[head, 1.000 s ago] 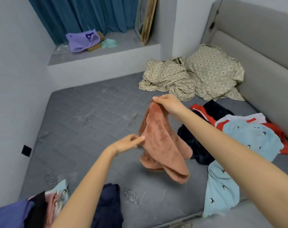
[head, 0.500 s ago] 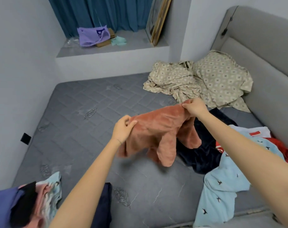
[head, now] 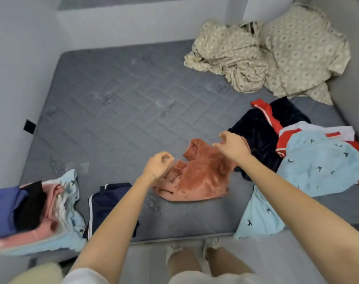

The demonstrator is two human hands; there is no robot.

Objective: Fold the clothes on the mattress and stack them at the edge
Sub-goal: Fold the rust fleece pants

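Currently the rust-brown fleece garment (head: 197, 177) lies crumpled at lower centre on the grey quilted mattress (head: 113, 95), right hand (head: 232, 147) loose-fingered above it, left hand (head: 158, 166) curled, grip unclear; folding it unsmoothed risks a lopsided fold.

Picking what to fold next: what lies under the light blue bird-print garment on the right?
Red and white fabric pokes out from beneath the far edge of the light blue bird-print garment, beside a dark navy piece. Anything else under it is covered.

head cam | worn high | faces forward, steeply down | over mattress (head: 123, 111) near edge; close
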